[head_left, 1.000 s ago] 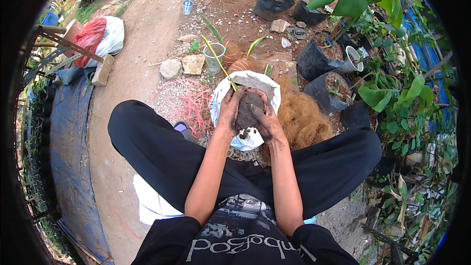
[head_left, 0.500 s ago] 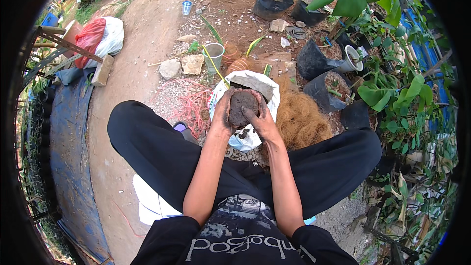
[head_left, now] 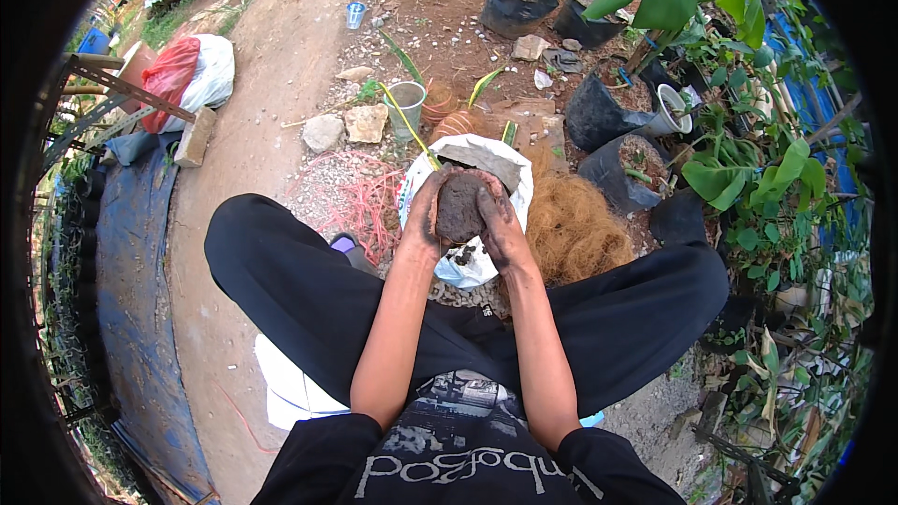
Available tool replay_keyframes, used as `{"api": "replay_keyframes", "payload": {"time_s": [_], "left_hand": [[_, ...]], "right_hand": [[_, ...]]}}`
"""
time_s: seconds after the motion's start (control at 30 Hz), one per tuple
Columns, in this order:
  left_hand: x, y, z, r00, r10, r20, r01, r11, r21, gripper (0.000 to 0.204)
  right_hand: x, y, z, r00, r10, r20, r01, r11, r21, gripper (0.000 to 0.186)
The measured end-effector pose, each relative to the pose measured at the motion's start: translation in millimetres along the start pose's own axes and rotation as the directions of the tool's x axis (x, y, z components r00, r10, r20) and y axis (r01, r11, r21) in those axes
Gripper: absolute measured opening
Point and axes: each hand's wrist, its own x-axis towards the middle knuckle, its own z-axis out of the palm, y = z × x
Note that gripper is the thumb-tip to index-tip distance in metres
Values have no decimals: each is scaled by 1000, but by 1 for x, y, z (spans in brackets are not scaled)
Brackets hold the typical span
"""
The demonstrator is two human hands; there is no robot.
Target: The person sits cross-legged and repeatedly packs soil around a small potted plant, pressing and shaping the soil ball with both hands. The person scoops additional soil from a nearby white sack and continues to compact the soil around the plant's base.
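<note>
A rounded lump of dark, moist soil (head_left: 461,209) is cupped between my two hands, over the mouth of a white sack (head_left: 500,161). My left hand (head_left: 427,210) wraps the lump's left side. On the other side my right hand (head_left: 503,227) grips it, thumb lying along the near right part of its top. Both palms and fingers are smeared with soil, and the far fingertips curl round the lump's back edge. Dark crumbs stick to the sack's near flap. A long yellow-green leaf (head_left: 409,122) rises beside the sack's far left rim.
Brown coconut-like fibre (head_left: 577,229) lies right of the sack; pink plastic string (head_left: 369,210) is heaped left. A clear plastic cup (head_left: 406,98) and pale stones (head_left: 366,122) stand beyond. Black plant bags (head_left: 622,171) and leafy plants line the right. My crossed legs flank the sack.
My right thumb has shifted from pressing on top of the soil lump toward its right edge. Both hands keep hold in about the same place.
</note>
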Motion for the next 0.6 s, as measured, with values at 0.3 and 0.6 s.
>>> {"api": "replay_keyframes", "payload": {"time_s": [0.3,0.6], "left_hand": [[-3,-4,6,992,115,60,-125,975,182,26],[0,-2,6,999,37,23,-40,990,133,26]], "right_hand": [[-1,-4,4,997,-73,-29,73,997,0,32],[-2,-7,-5,997,-56,53,57,998,-2,34]]}}
